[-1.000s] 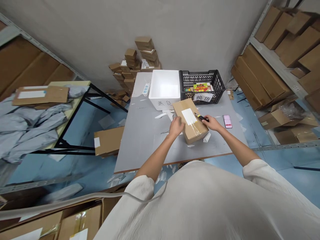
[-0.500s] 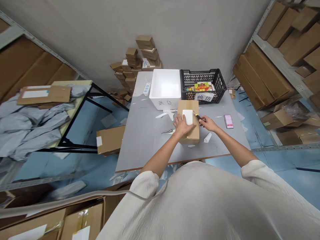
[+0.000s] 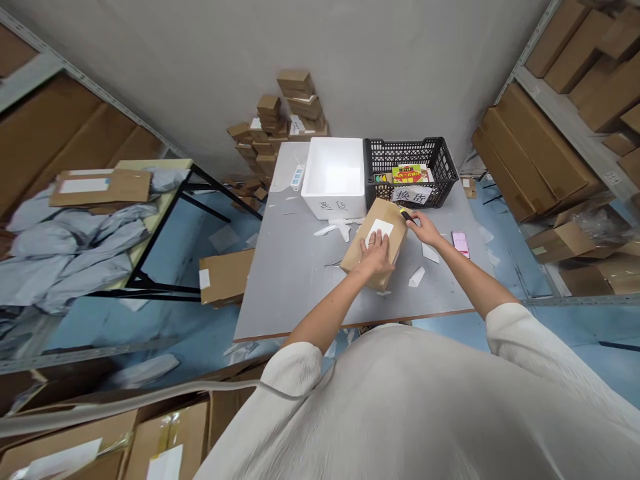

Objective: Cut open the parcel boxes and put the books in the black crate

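Observation:
A brown cardboard box (image 3: 359, 248) sits turned at an angle on the grey table (image 3: 290, 267). A white label (image 3: 381, 227) is on its top. My left hand (image 3: 375, 255) lies flat on the box with fingers spread, partly over the label. In my right hand (image 3: 423, 229) is a utility knife (image 3: 405, 215) with a black and yellow handle, held by the box's far right edge. Its blade is too small to make out. Near my right forearm lies a white paper piece (image 3: 430, 253).
Behind the box stand a white foam box (image 3: 334, 205) and a black plastic crate (image 3: 445, 180) with colourful packets. A phone (image 3: 461, 244) lies at the right. Scissors partly show left of the box. Shelves with cartons flank the table; grey bags (image 3: 75, 233) fill the left one.
The box has turned clockwise under my left hand. My right hand with the knife has moved slightly up and right. A white paper piece now shows beside the right forearm.

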Demonstrator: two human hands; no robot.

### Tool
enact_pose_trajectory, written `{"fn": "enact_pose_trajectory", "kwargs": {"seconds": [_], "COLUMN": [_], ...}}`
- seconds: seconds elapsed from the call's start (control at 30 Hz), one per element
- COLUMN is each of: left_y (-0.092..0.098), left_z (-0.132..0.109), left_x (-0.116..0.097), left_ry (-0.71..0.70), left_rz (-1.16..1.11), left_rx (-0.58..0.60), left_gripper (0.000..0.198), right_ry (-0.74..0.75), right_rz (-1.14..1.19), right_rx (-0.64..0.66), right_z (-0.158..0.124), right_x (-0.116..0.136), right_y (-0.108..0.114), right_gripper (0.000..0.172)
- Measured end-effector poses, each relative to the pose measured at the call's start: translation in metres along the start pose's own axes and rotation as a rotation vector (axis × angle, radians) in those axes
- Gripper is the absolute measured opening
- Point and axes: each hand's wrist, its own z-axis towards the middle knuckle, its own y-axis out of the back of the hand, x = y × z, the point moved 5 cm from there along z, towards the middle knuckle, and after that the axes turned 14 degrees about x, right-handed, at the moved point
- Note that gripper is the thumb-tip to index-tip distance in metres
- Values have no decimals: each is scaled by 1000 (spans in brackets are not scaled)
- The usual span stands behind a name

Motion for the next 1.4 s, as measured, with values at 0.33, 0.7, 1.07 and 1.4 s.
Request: {"fn": "enact_pose_trajectory", "kwargs": {"seconds": [0.33,0.7,1.07,1.4], "left_y": [21,31,35,41], "left_z": [-16,-23,-36,-23], "left_x": [19,27,15,10], "left_ry": [-114,-57,-106,-22], "left_rz": [133,326,202,207], "left_rx": [63,40,-102,-3], "left_gripper": [122,116,67,85], "right_ry": [-134,-226,-227,-228], "right_rz": [-18,290,355,135], "right_rx": [16,203,309,328], "right_z": [-22,-59,-79,-77], "right_x": [-13,3,2,-5], "right_y": [0,-17,1,31], "right_gripper": [36,30,33,23]}}
